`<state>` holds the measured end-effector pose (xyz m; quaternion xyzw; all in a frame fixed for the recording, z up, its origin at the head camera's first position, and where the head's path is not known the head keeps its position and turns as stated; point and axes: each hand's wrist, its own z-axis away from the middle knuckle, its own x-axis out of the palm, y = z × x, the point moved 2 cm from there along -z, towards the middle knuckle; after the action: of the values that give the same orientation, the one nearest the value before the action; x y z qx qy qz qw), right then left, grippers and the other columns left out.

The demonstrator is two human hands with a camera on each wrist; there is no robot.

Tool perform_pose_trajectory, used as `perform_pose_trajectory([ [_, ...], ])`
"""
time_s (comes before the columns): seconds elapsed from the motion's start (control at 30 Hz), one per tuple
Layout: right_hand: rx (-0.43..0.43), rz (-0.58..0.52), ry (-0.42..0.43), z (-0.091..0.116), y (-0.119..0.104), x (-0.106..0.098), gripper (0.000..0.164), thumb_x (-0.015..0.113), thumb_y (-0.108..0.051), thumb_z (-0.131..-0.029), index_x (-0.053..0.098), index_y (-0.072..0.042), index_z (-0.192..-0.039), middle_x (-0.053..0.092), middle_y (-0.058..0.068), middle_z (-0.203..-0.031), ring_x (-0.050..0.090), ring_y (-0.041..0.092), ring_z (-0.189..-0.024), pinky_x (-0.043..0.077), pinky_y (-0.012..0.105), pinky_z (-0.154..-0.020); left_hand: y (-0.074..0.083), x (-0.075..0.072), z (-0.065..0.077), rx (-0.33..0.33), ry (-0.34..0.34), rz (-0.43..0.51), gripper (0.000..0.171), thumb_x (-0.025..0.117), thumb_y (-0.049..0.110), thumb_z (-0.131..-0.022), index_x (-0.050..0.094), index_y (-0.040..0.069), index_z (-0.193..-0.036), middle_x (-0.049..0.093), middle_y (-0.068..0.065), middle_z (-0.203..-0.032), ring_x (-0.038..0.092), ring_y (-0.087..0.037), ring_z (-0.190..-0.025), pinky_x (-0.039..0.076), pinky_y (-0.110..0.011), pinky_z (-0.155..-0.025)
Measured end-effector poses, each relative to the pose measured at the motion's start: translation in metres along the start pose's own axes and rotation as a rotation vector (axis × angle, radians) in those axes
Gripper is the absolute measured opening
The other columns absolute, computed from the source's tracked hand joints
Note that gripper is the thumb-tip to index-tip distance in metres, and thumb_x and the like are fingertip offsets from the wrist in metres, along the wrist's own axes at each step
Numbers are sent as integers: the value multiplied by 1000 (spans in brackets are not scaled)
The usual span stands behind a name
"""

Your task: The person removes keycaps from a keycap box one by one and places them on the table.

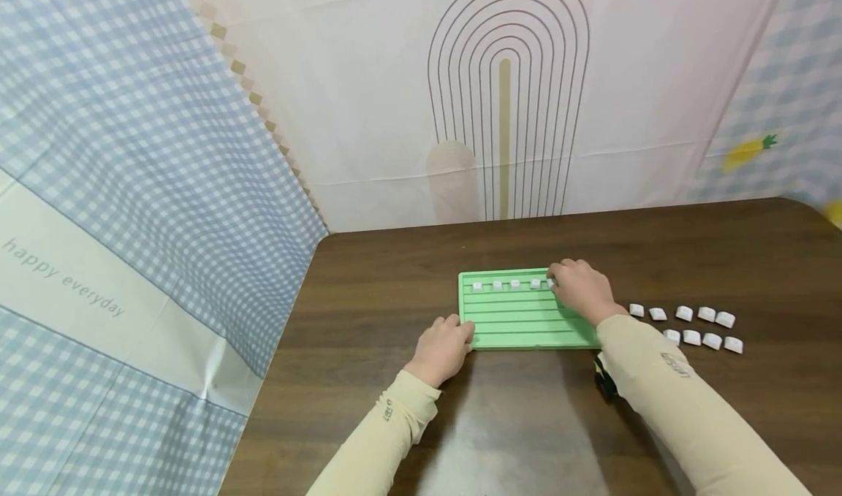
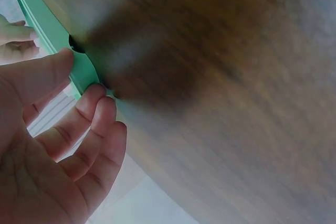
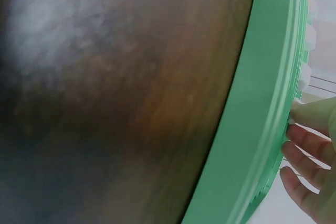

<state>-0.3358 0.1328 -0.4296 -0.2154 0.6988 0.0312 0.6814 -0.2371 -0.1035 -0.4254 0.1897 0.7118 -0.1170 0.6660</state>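
A green ridged tray [image 1: 516, 315] lies on the wooden table. Along its far ridge several white keycaps [image 1: 515, 284] stand in a row. My left hand [image 1: 439, 350] grips the tray's near left corner; in the left wrist view its thumb and fingers [image 2: 105, 111] pinch the green edge. Over the right part of the tray is my right hand [image 1: 582, 289], pinching a white keycap [image 1: 551, 283] at the end of the row. That keycap is mostly hidden behind the fingers.
To the right of the tray, several loose white keycaps [image 1: 707, 314] lie in two rough rows on the table [image 1: 526, 416], some close by my right forearm. Behind the table hangs a patterned cloth [image 1: 368, 116], with blue checked cloth [image 1: 164, 153] at the left.
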Motion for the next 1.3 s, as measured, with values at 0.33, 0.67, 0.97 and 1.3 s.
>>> perform_pose_trajectory([
  [0.33,91,-64,35,12,34,-33,29,48,-14,-90,59,0,-113,57,27,-115,51,44,-102,48,59,-70,-7,-4,1,1,22,0,13,63,19,-84,53,13,-79,52,-3,-76,41,-18,-63,37,-25,-50],
  [0.67,197,-72,-84,37,78,-29,30,51,-13,-89,58,4,-113,55,33,-113,55,42,-89,49,46,-54,-7,-3,1,-1,3,-3,12,62,19,-85,53,13,-80,52,-3,-78,43,-18,-66,40,-26,-51],
  [0.97,190,-128,-90,36,76,-35,36,53,-14,-89,51,4,-120,49,34,-120,49,47,-99,46,58,-65,-5,-2,2,9,11,1,12,63,18,-85,54,12,-81,53,-4,-78,42,-18,-65,39,-25,-51],
  [1.3,44,-186,0,11,22,-33,29,54,-12,-88,58,0,-115,57,28,-117,50,43,-106,45,61,-81,0,1,2,28,18,-3,13,63,19,-84,53,13,-79,52,-3,-77,43,-18,-65,39,-25,-50],
])
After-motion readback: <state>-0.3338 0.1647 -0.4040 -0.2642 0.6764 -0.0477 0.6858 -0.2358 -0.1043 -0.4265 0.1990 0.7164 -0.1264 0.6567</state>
